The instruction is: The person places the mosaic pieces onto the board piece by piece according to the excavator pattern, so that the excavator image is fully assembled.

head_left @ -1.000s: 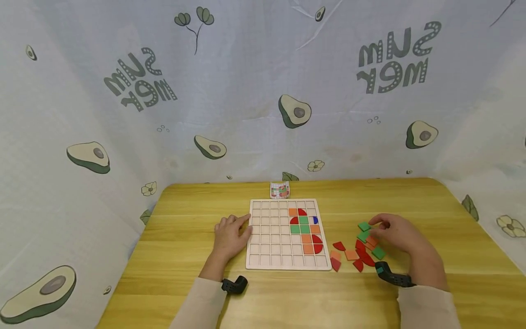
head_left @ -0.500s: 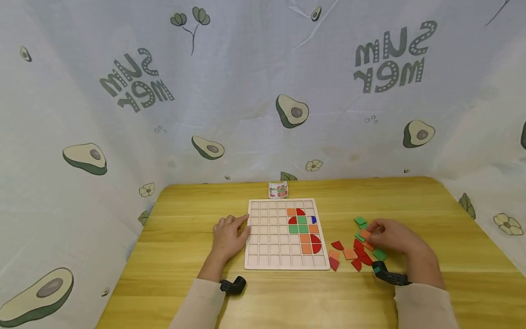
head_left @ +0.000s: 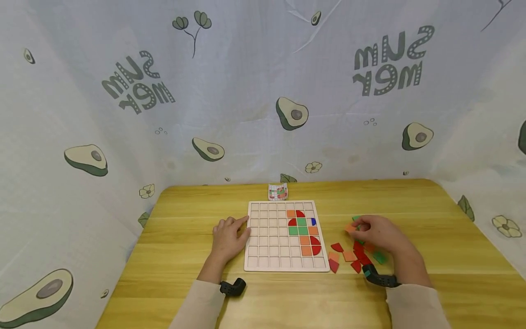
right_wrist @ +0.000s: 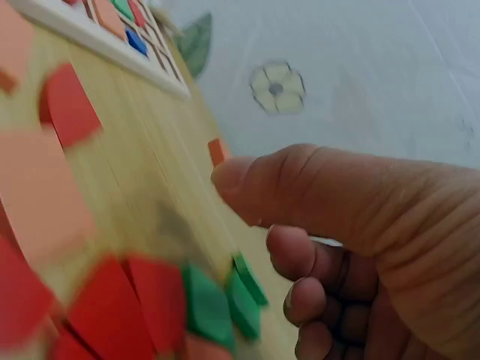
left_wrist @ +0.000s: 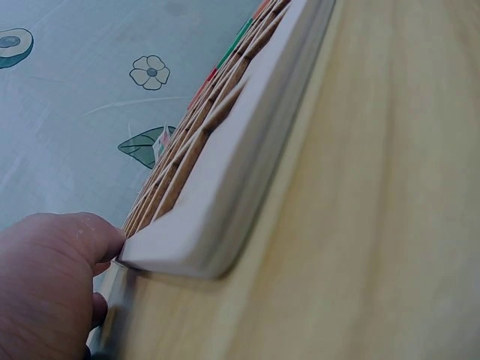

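My right hand [head_left: 380,234] pinches an orange square tile [head_left: 350,228] between thumb and fingers, above the loose pieces right of the board. In the right wrist view only a small edge of that orange tile [right_wrist: 217,151] shows past the thumb. My left hand [head_left: 227,237] touches the left edge of the wooden grid board [head_left: 263,238] with thumb and index finger. Orange and green squares, red quarter-circles and one blue piece [head_left: 313,221] sit in cells on the board's right side. In the left wrist view, the thumb [left_wrist: 75,236] is against the board's corner.
Loose pieces lie between board and right hand: red quarter-circles [head_left: 337,247], orange squares [head_left: 348,256] and green squares [head_left: 379,258], some partly hidden by the hand. A small patterned card [head_left: 278,192] stands behind the board. A printed cloth [head_left: 246,91] hangs behind the table.
My right hand has picked up an orange square from the pile and moved left with it toward the board. The left hand has stayed at the board's edge.
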Demonstrator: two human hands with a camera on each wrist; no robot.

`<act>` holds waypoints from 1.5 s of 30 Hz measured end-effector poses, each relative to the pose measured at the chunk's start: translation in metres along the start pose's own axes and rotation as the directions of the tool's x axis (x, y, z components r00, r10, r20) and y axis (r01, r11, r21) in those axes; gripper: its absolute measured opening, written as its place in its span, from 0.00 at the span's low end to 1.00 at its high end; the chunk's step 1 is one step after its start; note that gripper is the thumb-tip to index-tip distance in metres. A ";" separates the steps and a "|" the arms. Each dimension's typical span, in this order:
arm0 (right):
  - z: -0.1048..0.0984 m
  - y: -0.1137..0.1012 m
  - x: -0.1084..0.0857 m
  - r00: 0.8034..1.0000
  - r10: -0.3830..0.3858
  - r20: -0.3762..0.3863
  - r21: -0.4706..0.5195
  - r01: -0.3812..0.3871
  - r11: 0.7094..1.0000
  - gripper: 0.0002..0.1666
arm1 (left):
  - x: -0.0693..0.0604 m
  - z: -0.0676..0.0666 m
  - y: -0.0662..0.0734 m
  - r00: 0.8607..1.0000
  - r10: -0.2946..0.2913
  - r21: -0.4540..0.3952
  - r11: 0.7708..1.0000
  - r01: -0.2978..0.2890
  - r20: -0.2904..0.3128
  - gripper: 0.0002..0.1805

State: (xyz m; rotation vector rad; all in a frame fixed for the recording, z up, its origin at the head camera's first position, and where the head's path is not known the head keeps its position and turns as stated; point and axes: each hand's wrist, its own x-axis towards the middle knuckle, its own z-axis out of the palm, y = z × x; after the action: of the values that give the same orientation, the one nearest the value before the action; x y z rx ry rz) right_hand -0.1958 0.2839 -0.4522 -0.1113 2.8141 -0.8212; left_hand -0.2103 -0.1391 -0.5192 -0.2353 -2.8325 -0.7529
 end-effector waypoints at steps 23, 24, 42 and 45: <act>0.084 -0.097 0.016 0.938 -0.346 0.022 -0.148 0.345 0.927 0.14 | -0.001 0.000 0.001 1.000 0.021 0.000 1.000 -0.021 -0.019 0.24; 0.085 -0.097 0.017 0.937 -0.349 0.009 -0.156 0.346 0.925 0.14 | -0.001 0.000 0.001 1.000 0.022 -0.003 1.000 -0.022 -0.018 0.24; 0.063 -0.083 0.012 0.983 -0.183 -0.013 -0.029 0.182 0.983 0.13 | 0.000 0.000 0.001 1.000 0.014 -0.007 1.000 -0.014 -0.011 0.24; 0.053 -0.068 0.008 0.990 -0.142 -0.004 0.016 0.142 0.990 0.13 | 0.000 0.000 0.001 1.000 0.016 -0.006 1.000 -0.016 -0.012 0.24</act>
State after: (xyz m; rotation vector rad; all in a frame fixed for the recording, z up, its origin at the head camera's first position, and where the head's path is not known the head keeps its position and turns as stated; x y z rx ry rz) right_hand -0.1907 0.1977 -0.4607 -0.3111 2.8279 -0.8741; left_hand -0.2102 -0.1385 -0.5189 -0.2531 -2.8138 -0.7577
